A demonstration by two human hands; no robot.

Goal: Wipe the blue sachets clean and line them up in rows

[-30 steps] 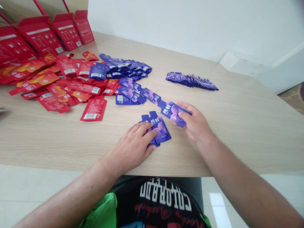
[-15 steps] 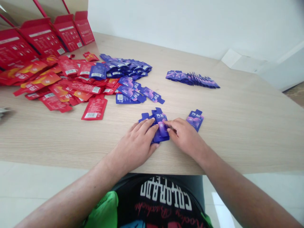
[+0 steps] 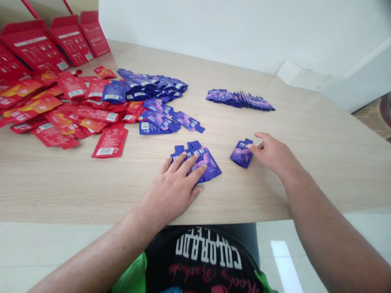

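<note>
Red pouches (image 3: 110, 141) and a purple heap (image 3: 152, 84) are crowding my left; my left hand (image 3: 175, 185), fingers spread, is pressing fanned purple sachets (image 3: 209, 162). My right hand (image 3: 271, 152), thumb and forefinger parted, is touching a glossy single sachet (image 3: 242, 154).

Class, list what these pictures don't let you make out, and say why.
Head view:
Fanned purple pouches, partly: left hand covers them.
Leftmost red box: cut by picture's left edge.
Purple heap, count: pouches overlap.
Nearest red pouch, fine print: too small.
</note>
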